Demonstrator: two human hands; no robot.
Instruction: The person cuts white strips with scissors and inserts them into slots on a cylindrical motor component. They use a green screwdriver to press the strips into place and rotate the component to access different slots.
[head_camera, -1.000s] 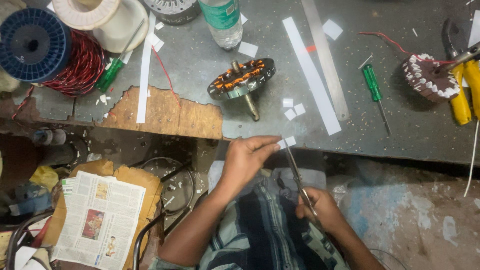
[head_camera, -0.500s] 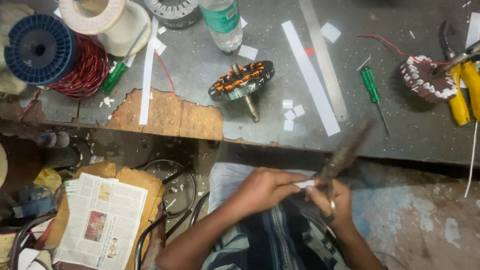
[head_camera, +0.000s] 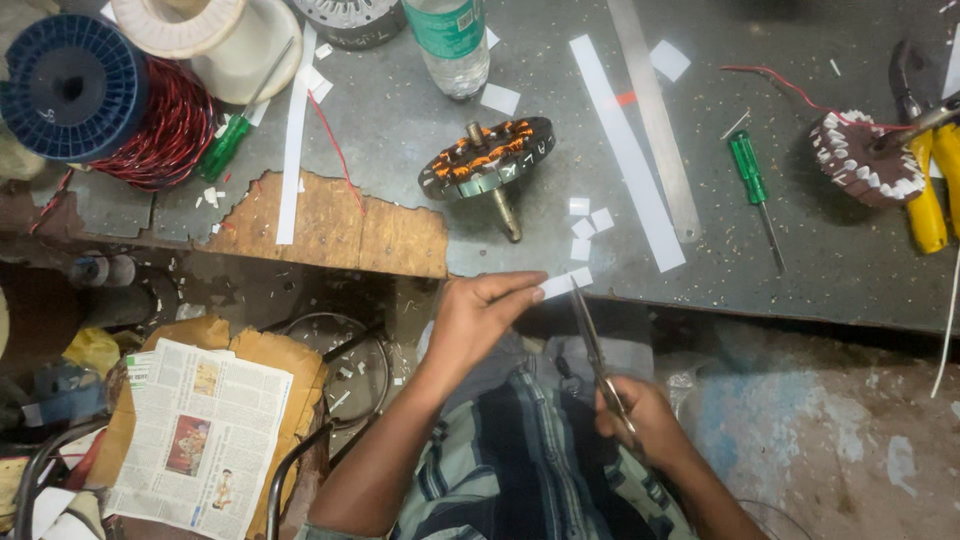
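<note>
The left hand (head_camera: 480, 315) pinches a narrow white paper strip (head_camera: 566, 283) between thumb and fingertips, holding it out flat just over the near edge of the table (head_camera: 860, 270). The right hand (head_camera: 645, 425) is closed around the handles of a pair of scissors (head_camera: 592, 345), whose blades point up and away from it, with the tips meeting the strip close beside the left fingertips.

To cut well, I judge the strip should stay taut and level, the blades square across it, and the left fingertips kept clear of the closing edge. The cut should match the small white paper squares (head_camera: 585, 222) lying beyond the left hand, near the motor stator (head_camera: 487, 160) with its orange windings.

Half a second ago both hands were bunched together low over the lap, with the scissors blurred and tilted to the right. Now the left hand has moved up and out with the strip extended, and the scissors have swung upright to meet it. The green screwdriver (head_camera: 750, 175), farther off beyond the right hand, has not moved.
</note>
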